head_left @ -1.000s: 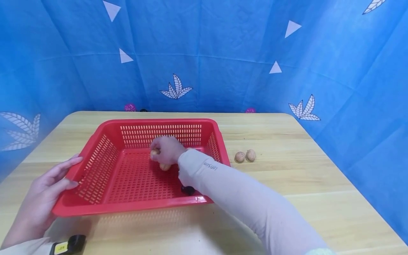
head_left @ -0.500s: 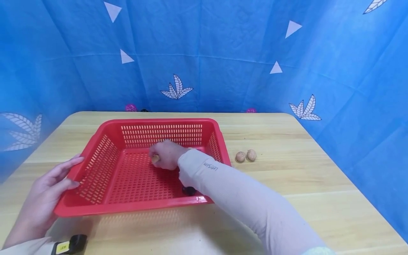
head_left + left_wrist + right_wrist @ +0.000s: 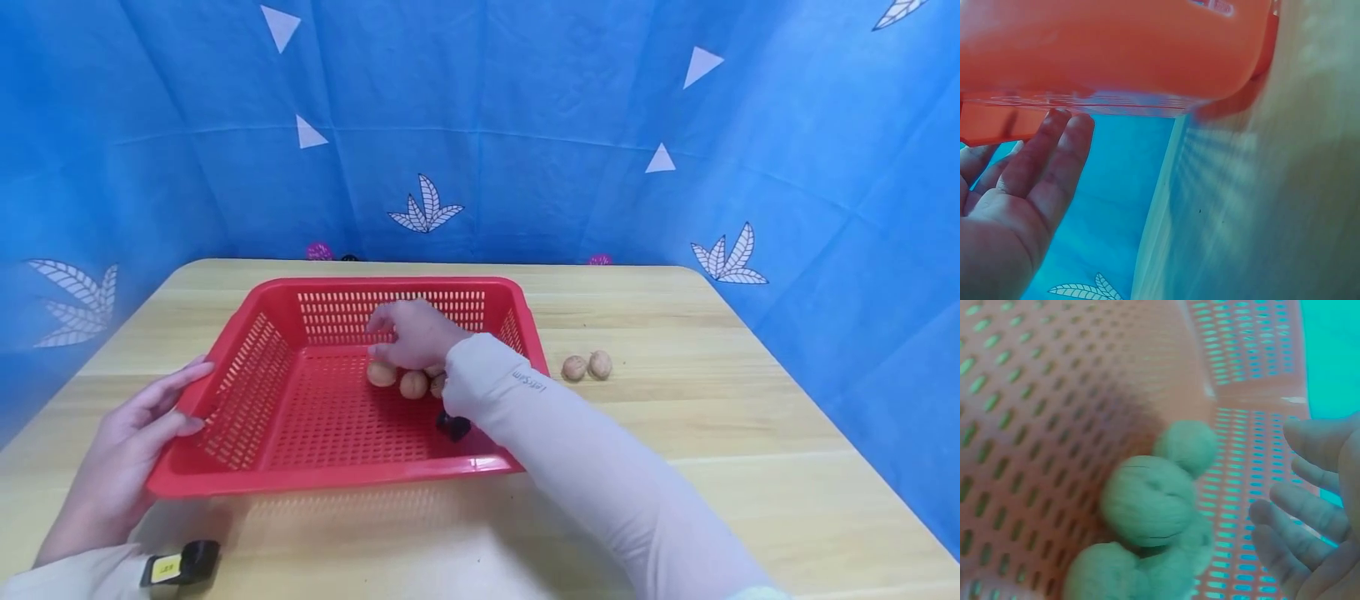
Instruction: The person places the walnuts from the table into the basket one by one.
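A red plastic basket (image 3: 330, 479) with slotted walls sits tilted on the table. My left hand (image 3: 138, 446) grips its left rim, thumb over the inside edge and the other fingers outside; the left wrist view shows those fingers (image 3: 1063, 153) against the basket's outer wall. Inside, my right hand (image 3: 420, 335) hovers with spread fingers over several walnuts (image 3: 413, 385), holding none of them. The right wrist view has the walnuts (image 3: 1147, 501) clustered near the slotted wall, partly overlapping, with the right fingers (image 3: 1294, 537) apart from them. My right forearm hides part of the basket's right side.
Two more walnuts (image 3: 587, 366) lie on the wooden table (image 3: 720, 392) right of the basket. A blue patterned cloth (image 3: 555, 100) hangs behind and beside the table. A black wrist camera (image 3: 197, 562) sits on my left sleeve.
My right hand has let go of a walnut in the basket and risen with fingers spreading, so several walnuts show below it. The left hand keeps its hold; the head view shifts slightly.
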